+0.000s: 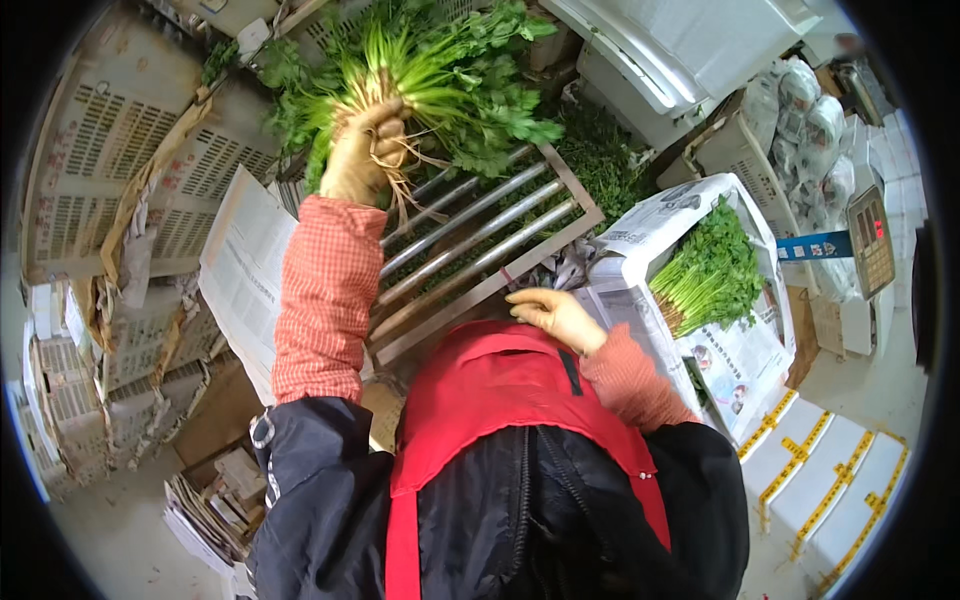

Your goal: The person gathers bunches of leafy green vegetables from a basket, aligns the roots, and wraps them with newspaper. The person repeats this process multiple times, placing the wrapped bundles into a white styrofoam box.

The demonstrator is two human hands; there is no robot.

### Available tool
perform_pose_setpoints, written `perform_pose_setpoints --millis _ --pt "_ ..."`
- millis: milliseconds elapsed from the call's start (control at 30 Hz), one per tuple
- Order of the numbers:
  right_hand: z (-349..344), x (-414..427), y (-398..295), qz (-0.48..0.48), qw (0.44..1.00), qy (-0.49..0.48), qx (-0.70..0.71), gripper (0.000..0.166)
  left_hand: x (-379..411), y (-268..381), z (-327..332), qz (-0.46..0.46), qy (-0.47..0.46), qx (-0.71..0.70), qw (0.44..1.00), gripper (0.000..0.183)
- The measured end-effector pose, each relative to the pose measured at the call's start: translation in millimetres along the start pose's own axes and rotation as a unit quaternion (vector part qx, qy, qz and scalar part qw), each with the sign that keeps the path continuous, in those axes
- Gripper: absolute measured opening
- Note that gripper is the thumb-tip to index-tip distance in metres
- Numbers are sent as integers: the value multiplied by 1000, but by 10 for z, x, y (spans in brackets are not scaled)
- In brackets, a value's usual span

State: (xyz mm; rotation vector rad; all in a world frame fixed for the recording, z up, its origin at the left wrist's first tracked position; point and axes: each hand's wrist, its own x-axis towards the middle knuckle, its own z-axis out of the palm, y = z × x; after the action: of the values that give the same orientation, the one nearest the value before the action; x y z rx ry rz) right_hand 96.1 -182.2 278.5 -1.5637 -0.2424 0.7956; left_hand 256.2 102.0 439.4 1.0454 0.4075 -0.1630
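Note:
My left hand (366, 150), in what looks like a pale yellow glove, grips a bunch of leafy green herbs (409, 82) by its root end. Thin pale roots hang out below the fist, and the leafy stalks fan out away from me. Under the bunch lies a metal-barred rack (480, 240), partly hidden by my left arm. My right hand (559, 316) is held low in front of my red apron (495, 382), near the rack's close edge. Its fingers are bent and slightly apart, with nothing visible in them.
To the right, a newspaper-lined box (637, 281) holds neatly laid stalks of greens (712, 270). Beyond it stand a scale display (871, 241) and bagged goods (806, 127). Perforated plastic crates (112, 142) line the left; taped white foam boxes (825, 472) sit at lower right.

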Motion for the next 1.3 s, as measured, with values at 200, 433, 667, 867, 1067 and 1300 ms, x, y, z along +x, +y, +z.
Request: perform_pose_setpoints --millis 200,433,667,867,1067,1300 --pt "-190 1083 -1685 -178 976 -96 79 75 -30 577 359 83 -207 -2 975 20" --pt "-555 1241 -2278 -328 921 20 208 86 -512 -27 449 88 34 170 981 40" --pt "-284 985 -278 167 974 138 67 64 -832 -2606 -474 -266 64 -1 962 26" --pt "-508 1010 366 111 945 126 280 51 -923 -2532 -423 -271 45 -12 961 27" --pt "-1146 995 -141 169 977 132 -13 40 -884 -2603 -494 -286 39 -5 958 28" --pt "-1898 2048 -469 6 891 303 -339 46 -892 -2647 -562 -295 40 -27 954 24"
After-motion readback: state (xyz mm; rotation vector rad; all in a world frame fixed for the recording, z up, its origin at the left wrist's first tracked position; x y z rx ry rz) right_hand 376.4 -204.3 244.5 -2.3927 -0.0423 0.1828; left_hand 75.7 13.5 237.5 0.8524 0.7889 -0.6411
